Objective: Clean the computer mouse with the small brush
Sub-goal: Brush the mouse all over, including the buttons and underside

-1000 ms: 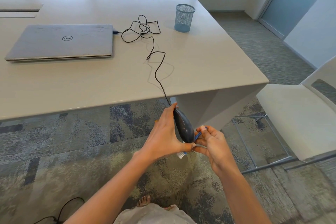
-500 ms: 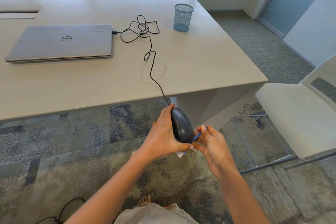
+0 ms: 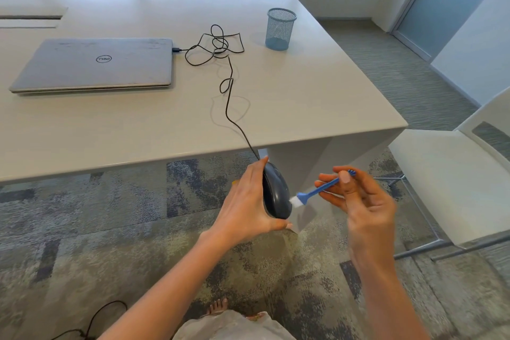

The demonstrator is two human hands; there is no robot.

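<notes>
My left hand (image 3: 245,201) grips a dark grey wired mouse (image 3: 276,193), held on edge in the air below the table's front edge, its top facing right. Its black cable (image 3: 229,99) runs up over the table edge to a tangle beside the laptop. My right hand (image 3: 356,201) pinches the handle of a small blue brush (image 3: 317,190) between thumb and fingers. The brush's white bristles touch the mouse's right side near its lower end.
A closed grey laptop (image 3: 96,63) lies on the white table (image 3: 303,107), with a blue mesh pen cup (image 3: 280,29) at the back right. A white chair (image 3: 447,182) stands to the right. Patterned carpet lies below, with another black cable (image 3: 93,320) at bottom left.
My right hand has pulled out to the right from under the mouse, and the brush now shows fully with its bristles on the mouse's side. The left hand holds the mouse nearly where it was.
</notes>
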